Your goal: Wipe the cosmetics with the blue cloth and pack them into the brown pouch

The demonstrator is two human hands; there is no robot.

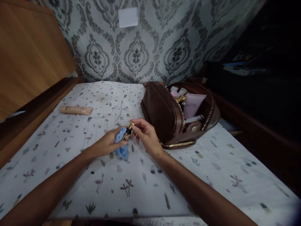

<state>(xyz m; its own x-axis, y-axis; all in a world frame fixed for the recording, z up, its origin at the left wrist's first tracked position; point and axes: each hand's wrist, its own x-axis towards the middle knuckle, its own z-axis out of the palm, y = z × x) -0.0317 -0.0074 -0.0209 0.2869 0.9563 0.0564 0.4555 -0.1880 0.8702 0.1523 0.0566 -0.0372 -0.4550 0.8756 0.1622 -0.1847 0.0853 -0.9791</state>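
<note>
My left hand [108, 142] is closed around a small bottle [126, 136] with a black neck, and a crumpled blue cloth [121, 153] is bunched in the same grip. The fingers of my right hand [148, 135] pinch the bottle's shiny gold cap [131, 125]. Cap and bottle are tilted, and I cannot tell whether the cap sits on the neck or is lifted off it. Just beyond my right hand stands an open brown leather makeup bag [162, 116], its gold zipper undone. Inside it a pink tube [193, 106] leans among several smaller cosmetics.
A beige tube [75, 110] lies at the far left of the white printed cloth [105, 188] covering the table. Wooden furniture [33, 53] rises on the left. Patterned wallpaper [136, 53] with a white card [128, 17] backs the table; a dark area lies to the right.
</note>
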